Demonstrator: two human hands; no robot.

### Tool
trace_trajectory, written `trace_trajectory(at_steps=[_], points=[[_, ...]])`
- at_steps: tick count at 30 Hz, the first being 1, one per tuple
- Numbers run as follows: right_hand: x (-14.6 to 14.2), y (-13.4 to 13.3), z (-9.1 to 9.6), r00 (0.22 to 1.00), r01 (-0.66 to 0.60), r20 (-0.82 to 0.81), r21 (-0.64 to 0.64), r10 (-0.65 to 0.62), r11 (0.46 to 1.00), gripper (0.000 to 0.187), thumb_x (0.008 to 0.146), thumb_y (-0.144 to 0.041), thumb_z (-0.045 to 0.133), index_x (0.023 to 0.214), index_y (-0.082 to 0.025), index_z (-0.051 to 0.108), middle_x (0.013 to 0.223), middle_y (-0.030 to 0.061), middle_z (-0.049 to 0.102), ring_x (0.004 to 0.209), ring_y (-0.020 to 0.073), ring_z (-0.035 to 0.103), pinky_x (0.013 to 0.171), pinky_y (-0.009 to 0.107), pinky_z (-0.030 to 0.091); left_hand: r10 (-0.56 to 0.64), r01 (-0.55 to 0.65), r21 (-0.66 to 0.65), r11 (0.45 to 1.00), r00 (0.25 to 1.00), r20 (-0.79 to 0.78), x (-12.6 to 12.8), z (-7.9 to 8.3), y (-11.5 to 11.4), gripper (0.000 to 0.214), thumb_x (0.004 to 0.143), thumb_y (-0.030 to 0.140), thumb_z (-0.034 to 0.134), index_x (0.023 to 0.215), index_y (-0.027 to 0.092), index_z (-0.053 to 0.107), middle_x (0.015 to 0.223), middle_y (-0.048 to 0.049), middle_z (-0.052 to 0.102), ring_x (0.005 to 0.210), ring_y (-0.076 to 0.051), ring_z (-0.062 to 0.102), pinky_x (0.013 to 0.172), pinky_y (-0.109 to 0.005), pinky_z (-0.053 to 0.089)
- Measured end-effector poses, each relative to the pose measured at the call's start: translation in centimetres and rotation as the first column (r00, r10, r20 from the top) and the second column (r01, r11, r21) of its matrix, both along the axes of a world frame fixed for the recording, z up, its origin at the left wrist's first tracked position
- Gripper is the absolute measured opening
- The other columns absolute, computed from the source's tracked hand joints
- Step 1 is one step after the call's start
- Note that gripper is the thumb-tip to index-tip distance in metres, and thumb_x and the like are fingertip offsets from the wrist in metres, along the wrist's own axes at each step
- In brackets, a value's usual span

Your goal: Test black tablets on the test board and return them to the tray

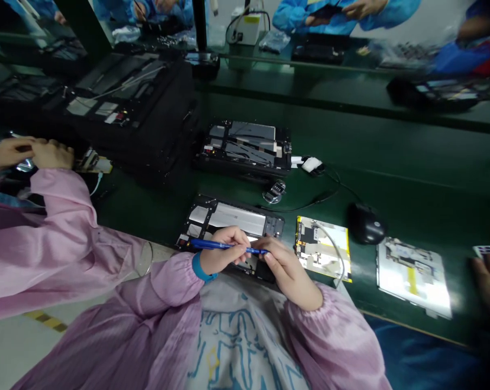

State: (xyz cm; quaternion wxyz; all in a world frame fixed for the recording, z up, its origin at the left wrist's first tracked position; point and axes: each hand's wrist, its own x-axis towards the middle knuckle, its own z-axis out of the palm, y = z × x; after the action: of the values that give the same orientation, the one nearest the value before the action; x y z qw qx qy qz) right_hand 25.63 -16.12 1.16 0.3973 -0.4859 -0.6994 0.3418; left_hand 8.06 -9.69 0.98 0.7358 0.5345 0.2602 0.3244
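Hands low and close together at the near edge of the desk, elbows out to the sides. Left hand, blue cuff band at the wrist, curled round the barrel of a blue pen. Right hand closed in a pinch on the pen's tip end. Neither hand open.

Directly under both hands: open tablet housing, black frame, lying at the desk's near edge, partly hidden by the hands.

Just right of housing: loose panel with yellow tape, then white-backed panel; black mouse between and farther back.

Beyond housing, past a strip of green desk: second open housing.

Left of housing: co-worker's pink sleeve, hands working beside a tall black case.
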Motion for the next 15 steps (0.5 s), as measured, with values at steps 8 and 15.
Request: trace_trajectory(at_steps=[8,15], points=[[-1.2,-0.9,-0.6,0.997,0.021,0.072,0.070,-0.026,0.997,0.033,0.098,-0.036,0.032,0.086,-0.024,0.059,0.098,0.0061,0.065,0.105,0.0230,0.058,0.103,0.051,0.037,-0.115,0.110,0.378,0.919,0.993,-0.010,-1.9,0.5,-0.1,0.019,0.082,0.032,0.063,0.079,0.016,0.053,0.081,-0.0065,0.064,0.070,-0.014,0.063,0.065,-0.026,0.050],[1.9,-2.9,-6.1,0.622,0.438,0.488,0.432,-0.612,0.789,0.054,0.086,-0.059,0.045,0.117,-0.015,0.055,0.120,0.0253,0.052,0.114,0.0475,0.050,0.084,0.071,0.042,0.513,-0.473,0.299,0.829,0.856,-0.065,-9.4,1.7,2.8,0.032,0.082,0.047,0.062,0.087,0.016,0.056,0.089,-0.0059,0.063,0.085,-0.018,0.061,0.081,-0.031,0.046]])
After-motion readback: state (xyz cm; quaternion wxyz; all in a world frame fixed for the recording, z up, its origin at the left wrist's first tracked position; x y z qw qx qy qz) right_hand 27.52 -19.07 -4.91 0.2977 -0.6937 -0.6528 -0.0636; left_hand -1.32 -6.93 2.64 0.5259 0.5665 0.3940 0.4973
